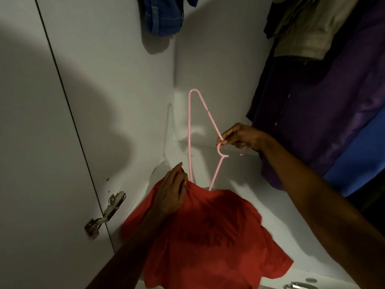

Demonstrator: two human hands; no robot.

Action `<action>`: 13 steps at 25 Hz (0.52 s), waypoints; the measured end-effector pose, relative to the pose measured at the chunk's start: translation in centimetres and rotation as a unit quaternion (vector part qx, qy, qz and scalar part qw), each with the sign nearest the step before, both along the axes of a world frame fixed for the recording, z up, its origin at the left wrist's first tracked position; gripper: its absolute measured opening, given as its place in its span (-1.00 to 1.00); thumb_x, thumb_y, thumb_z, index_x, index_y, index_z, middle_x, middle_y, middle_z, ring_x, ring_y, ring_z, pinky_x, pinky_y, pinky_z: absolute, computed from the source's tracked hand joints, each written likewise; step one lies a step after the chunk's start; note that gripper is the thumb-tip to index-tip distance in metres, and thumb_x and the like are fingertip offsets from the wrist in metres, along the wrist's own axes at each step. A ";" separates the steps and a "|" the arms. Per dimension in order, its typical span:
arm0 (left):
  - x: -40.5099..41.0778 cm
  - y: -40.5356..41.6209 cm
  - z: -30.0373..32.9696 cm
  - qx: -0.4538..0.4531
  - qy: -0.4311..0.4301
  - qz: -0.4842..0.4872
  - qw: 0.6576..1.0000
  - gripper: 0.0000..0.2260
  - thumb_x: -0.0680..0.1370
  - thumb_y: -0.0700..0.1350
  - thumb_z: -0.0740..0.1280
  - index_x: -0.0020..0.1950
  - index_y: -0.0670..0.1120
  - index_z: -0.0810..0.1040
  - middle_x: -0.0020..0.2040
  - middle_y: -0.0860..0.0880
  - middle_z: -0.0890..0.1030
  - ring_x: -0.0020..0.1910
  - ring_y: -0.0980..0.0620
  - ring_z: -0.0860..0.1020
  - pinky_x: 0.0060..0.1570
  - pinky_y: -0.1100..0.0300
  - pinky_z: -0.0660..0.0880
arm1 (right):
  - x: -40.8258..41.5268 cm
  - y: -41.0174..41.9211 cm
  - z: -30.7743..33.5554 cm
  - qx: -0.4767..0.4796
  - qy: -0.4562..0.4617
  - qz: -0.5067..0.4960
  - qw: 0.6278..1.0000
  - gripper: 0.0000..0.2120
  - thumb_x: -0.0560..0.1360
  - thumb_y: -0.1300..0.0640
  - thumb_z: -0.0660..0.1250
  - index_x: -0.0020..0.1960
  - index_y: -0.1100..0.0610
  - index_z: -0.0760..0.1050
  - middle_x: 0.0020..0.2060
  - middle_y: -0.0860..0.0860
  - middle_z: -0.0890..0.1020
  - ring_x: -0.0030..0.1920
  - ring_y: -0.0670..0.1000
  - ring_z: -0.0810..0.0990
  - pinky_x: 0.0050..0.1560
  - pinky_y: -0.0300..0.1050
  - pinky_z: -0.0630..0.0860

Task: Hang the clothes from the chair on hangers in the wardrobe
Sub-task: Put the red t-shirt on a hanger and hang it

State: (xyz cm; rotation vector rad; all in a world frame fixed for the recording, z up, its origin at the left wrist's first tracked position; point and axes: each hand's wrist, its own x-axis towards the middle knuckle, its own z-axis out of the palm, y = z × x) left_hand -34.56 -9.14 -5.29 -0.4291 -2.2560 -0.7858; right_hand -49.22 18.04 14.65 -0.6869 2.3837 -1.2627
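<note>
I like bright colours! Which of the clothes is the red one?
The red T-shirt, the one the left hand grips, on the pink hanger. The others already hang higher up: blue denim, beige, purple.

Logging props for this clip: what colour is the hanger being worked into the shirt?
Pink. The hanger shows clearly in the head view against the white wardrobe wall.

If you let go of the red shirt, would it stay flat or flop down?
Probably flop: the red shirt already sags in folds below the left hand. It looks light, since a thin pink hanger, pinched by the right hand, is carrying part of it.
</note>
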 end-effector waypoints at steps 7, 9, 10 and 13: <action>0.2 0.2 0.6 0.089 0.004 0.042 0.995 -0.88 0.70 -0.18 0.22 0.20 -0.07 0.51 0.30 0.00 0.50 0.31 0.02 0.49 0.37 0.22 0.34 | -3.5 -6.0 0.2 0.345 -0.076 0.208 0.912 -0.83 0.53 0.27 0.44 0.10 0.19 0.72 -0.50 0.03 0.50 -0.57 -0.11 0.27 -0.56 -0.28 0.20; 0.1 0.0 0.7 0.107 -0.011 0.074 0.991 -0.90 0.69 -0.16 0.23 0.20 -0.05 0.47 0.19 0.01 0.52 0.18 -0.01 0.53 0.22 0.17 0.43 | -3.8 -6.1 -1.2 0.367 -0.107 0.222 0.897 -0.82 0.54 0.28 0.42 0.12 0.23 0.71 -0.48 0.04 0.52 -0.57 -0.12 0.29 -0.57 -0.29 0.21; -0.1 -0.1 0.6 0.094 -0.016 0.084 0.992 -0.89 0.67 -0.17 0.26 0.19 -0.06 0.45 0.14 0.01 0.51 0.12 -0.02 0.53 0.14 0.15 0.45 | -3.9 -5.7 -1.6 0.377 -0.117 0.228 0.890 -0.82 0.54 0.27 0.43 0.13 0.22 0.71 -0.47 0.05 0.52 -0.57 -0.11 0.30 -0.56 -0.29 0.23; -0.5 0.1 0.0 0.067 -0.063 0.063 0.994 -0.63 0.50 -0.26 0.33 0.29 -0.07 0.41 0.15 -0.02 0.50 0.12 0.00 0.49 0.08 0.22 0.39 | -4.2 -4.2 -1.9 0.403 -0.133 0.247 0.871 -0.79 0.53 0.22 0.45 0.15 0.24 0.70 -0.35 0.15 0.55 -0.56 -0.11 0.35 -0.56 -0.30 0.28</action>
